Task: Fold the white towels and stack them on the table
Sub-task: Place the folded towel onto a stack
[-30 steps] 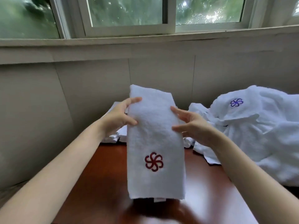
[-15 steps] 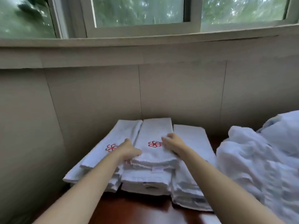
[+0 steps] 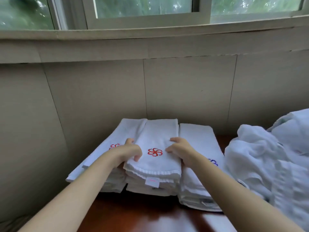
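The table (image 3: 150, 218) spans the frame's bottom; a heap of unfolded towels (image 3: 267, 164) fills the right edge. At centre the folded towel (image 3: 158, 139) tops the middle stack (image 3: 150, 188), long axis pointing toward the wall (image 3: 184, 89). The left hand (image 3: 128, 153) and right hand (image 3: 180, 149) flank it, equally near, fingers curled over its side edges.

Single head-worn view. Looked forward and down across the table (image 3: 150, 218) from its near side toward the wall (image 3: 184, 89); close range.
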Action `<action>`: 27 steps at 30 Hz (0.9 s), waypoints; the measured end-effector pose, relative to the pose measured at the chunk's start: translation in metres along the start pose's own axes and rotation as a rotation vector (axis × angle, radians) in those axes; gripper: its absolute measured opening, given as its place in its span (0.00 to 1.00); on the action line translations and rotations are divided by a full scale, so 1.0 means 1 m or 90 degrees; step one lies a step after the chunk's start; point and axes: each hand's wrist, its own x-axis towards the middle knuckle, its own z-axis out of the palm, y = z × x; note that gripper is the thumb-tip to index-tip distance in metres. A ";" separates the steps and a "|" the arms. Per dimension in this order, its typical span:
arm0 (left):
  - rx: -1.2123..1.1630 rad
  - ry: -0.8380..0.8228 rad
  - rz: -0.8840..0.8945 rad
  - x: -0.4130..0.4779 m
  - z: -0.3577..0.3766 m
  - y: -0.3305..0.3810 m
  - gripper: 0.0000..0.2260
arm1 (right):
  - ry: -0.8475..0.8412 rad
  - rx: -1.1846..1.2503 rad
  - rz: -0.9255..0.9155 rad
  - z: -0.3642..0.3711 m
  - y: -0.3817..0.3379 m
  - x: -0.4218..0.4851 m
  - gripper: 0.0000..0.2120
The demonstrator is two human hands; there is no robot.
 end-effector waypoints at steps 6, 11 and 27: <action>0.372 0.205 0.086 -0.021 0.029 0.005 0.32 | 0.018 -0.228 -0.067 0.004 -0.003 -0.012 0.25; 0.519 0.358 0.292 -0.029 0.062 0.000 0.21 | -0.038 -0.347 -0.084 0.013 -0.013 -0.037 0.17; 0.498 0.196 0.307 -0.121 0.101 0.019 0.18 | -0.082 -0.239 0.006 -0.174 -0.027 -0.205 0.11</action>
